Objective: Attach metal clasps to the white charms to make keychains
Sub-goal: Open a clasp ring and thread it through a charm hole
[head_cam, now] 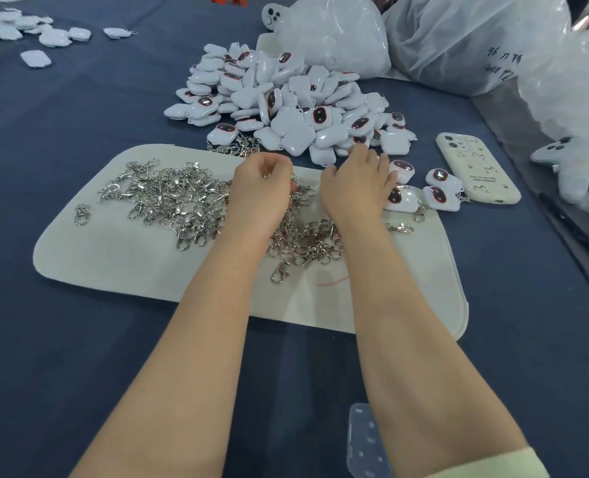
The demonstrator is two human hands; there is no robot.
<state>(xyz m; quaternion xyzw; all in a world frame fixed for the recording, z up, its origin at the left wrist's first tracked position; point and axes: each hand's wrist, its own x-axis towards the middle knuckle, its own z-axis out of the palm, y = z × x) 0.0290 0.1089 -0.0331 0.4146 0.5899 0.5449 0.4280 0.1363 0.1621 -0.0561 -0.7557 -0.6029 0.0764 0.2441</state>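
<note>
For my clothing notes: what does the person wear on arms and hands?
The left hand and the right hand are bare: no glove, ring or watch shows. The right arm has a pale yellow-green fabric sleeve near the elbow; no sleeve shows on the left arm.

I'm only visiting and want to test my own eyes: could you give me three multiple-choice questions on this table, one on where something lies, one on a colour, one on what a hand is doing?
1. Where do most loose metal clasps lie?
A) on the white mat
B) inside a plastic bag
C) on the phone

2. What colour is the tablecloth?
A) red
B) dark blue
C) yellow

3. The fingers of the left hand are:
A) spread flat
B) curled round a small clasp
C) wrapped round the phone

Answers: 1 A, the silver pile spreads over the mat; 2 B, blue cloth shows all round the mat; 3 B, a metal ring shows among the curled fingers.
</note>
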